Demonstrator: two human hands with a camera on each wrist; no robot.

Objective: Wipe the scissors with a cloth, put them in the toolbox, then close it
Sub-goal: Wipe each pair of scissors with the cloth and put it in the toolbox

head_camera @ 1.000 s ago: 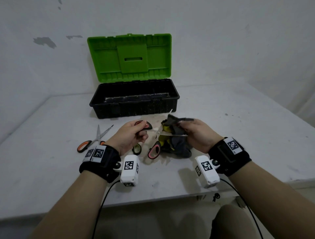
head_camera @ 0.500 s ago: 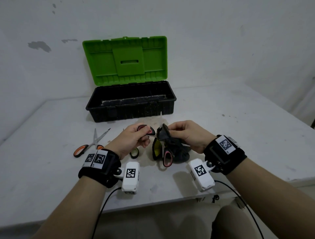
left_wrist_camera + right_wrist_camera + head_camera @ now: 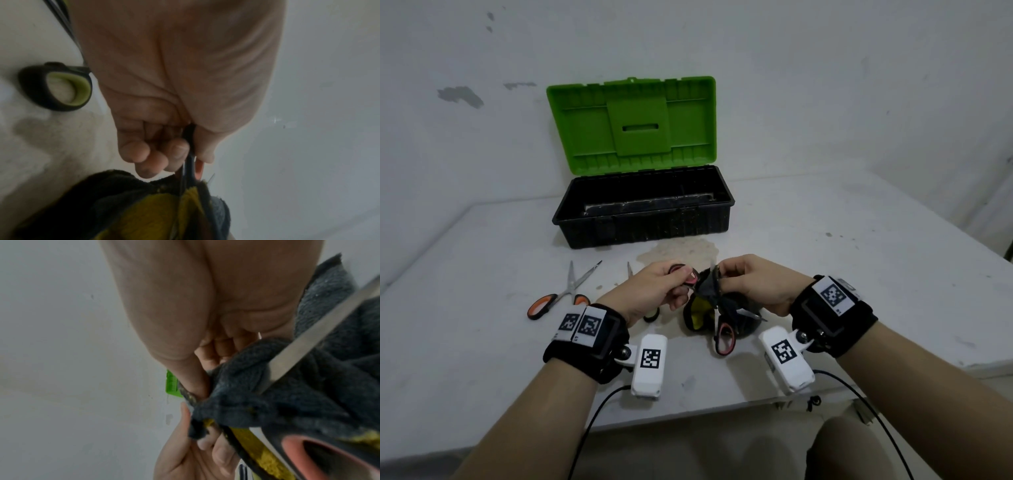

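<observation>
Red-handled scissors (image 3: 724, 337) are held open above the table. My left hand (image 3: 681, 284) grips their upper handle ring (image 3: 683, 274); the other ring hangs down toward me. My right hand (image 3: 726, 277) pinches a dark grey and yellow cloth (image 3: 709, 294) around one blade close to the pivot. The right wrist view shows the bare steel blade (image 3: 318, 331) crossing the cloth (image 3: 287, 394). In the left wrist view my curled fingers (image 3: 176, 152) clamp the black handle above the cloth (image 3: 144, 211). The black toolbox (image 3: 643, 226) stands open behind, its green lid (image 3: 633, 123) upright.
Orange-handled scissors (image 3: 561, 294) lie open on the table to the left. A green-handled pair (image 3: 652, 313) lies partly under my left hand, its ring plain in the left wrist view (image 3: 55, 86). A brownish stain (image 3: 678, 250) marks the table before the toolbox.
My right hand has slid the cloth along the blade toward the left hand, so the hands now nearly meet. The free handle has swung down and to the right.
</observation>
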